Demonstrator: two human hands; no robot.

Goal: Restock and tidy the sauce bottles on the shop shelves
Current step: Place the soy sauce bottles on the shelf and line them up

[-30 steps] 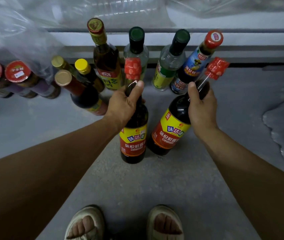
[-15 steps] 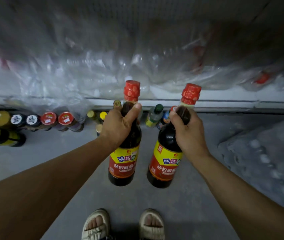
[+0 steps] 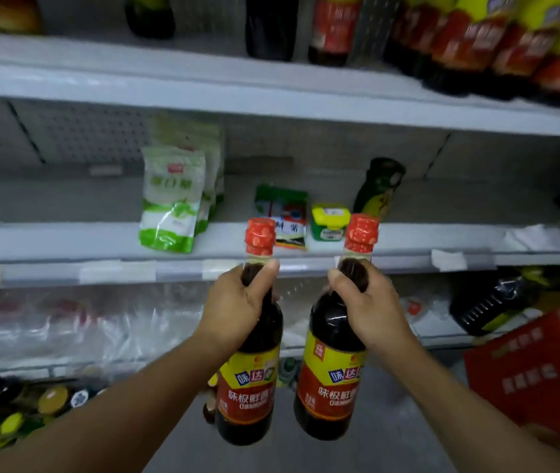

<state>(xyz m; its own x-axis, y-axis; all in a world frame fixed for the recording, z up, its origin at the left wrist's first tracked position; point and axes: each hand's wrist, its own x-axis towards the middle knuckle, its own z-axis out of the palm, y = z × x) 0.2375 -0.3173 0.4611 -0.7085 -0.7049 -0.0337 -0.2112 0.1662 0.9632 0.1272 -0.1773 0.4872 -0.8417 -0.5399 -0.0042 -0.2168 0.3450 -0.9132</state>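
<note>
Two dark soy sauce bottles with red caps and yellow-and-red labels, now raised off the floor and held at centre frame, against half a second ago when both hung just above the concrete with the sandalled feet below. Left hand (image 3: pixel 237 308) wrapped round the neck of the left soy sauce bottle (image 3: pixel 249 387), thumb pressed up along the glass just under the cap; right hand (image 3: pixel 365 305) curled the same way round the neck of the right soy sauce bottle (image 3: pixel 331 380), thumb across the front. Both upright, side by side, close but apart, caps level with the front edge of the middle shelf (image 3: pixel 67 240) across mid-frame. Gone from view: the floor row of mixed bottles, bar a few yellow and white tops at lower left. On that middle shelf: white-and-green pouches (image 3: pixel 169 199) left of centre, a small green-and-white packet (image 3: pixel 282 213) and a yellow-lidded green tub (image 3: pixel 329 221) directly behind the caps, a dark bottle with a green label (image 3: pixel 379 189) further back. Along the top of the frame, on the upper shelf (image 3: pixel 203 80), a blurred rank of similar red-labelled dark bottles (image 3: pixel 476 46) at upper right, probably where this pair belongs. Red carton (image 3: pixel 538 377) at lower right. Pickup done by the look of it; placing not yet begun.
</note>
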